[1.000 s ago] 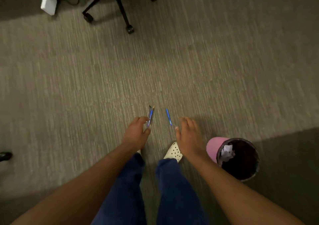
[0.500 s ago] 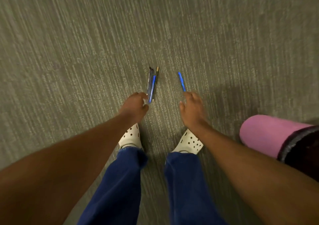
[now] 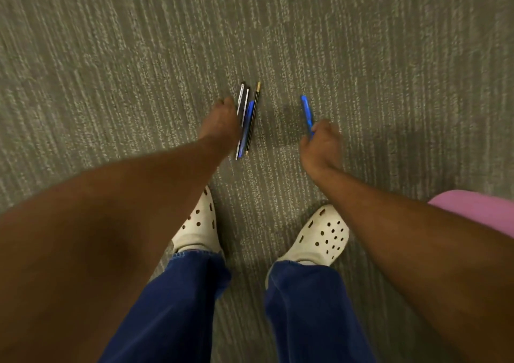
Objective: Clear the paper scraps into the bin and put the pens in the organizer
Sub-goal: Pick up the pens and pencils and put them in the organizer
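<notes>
While the person bends low over the grey ribbed carpet (image 3: 111, 56), the bundle of thin pens, black, silver, blue and one with a gold tip (image 3: 246, 118), sits in the left hand (image 3: 221, 124), whose fingers curl round the pens' middle so that both ends poke out. One short bright blue pen (image 3: 306, 111) is now in the right hand (image 3: 322, 143), pinched at its lower end by the closed fingers, with the top sticking up and away. A second ago that hand was spread wide with the blue pen only at its fingertips, so the pick-up has just been made. The pens show bigger too, so the head has dipped closer to the floor. No other pens show on the carpet, so I think the picking up is done. The pink round bin (image 3: 478, 209) peeks in at the right edge, near the right arm. No organizer shows, so the pens need carrying to it. White clogs with holes (image 3: 319, 237) and blue trousers (image 3: 172, 307) stand below the hands
</notes>
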